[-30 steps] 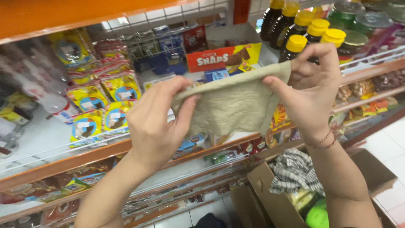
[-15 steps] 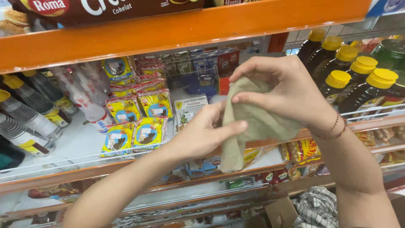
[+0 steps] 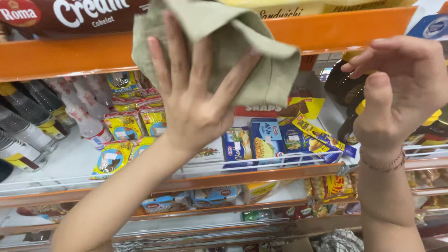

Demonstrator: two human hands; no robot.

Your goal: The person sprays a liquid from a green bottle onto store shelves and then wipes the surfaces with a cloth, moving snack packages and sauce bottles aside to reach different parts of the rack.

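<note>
Against the orange shelf edge (image 3: pixel 70 56), left hand (image 3: pixel 196 98) presses cloth (image 3: pixel 242 46).

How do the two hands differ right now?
The left hand is spread flat, pressing the olive cloth against the orange shelf edge; the right hand is loosely curled and holds nothing. Only the right wrist wears a bracelet. Both are raised at shelf height.
</note>
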